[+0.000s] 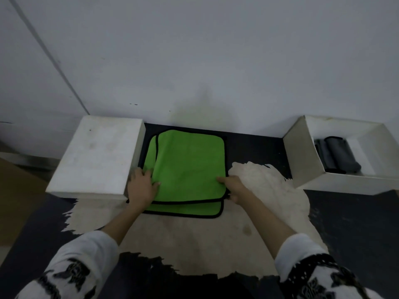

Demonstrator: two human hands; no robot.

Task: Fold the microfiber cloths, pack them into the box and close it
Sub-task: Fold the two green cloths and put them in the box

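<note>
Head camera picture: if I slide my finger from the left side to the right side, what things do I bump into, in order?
White box lid → left hand → green microfiber cloth → right hand → open white box → dark rolled cloths inside it.

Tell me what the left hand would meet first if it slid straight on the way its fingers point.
Only more of the green cloth it presses: the left hand points up and right across it. Beyond lies the dark table, then likely the wall.

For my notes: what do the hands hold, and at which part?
Right hand pinches the green cloth at its right edge; left hand lies flat on its left side.
</note>
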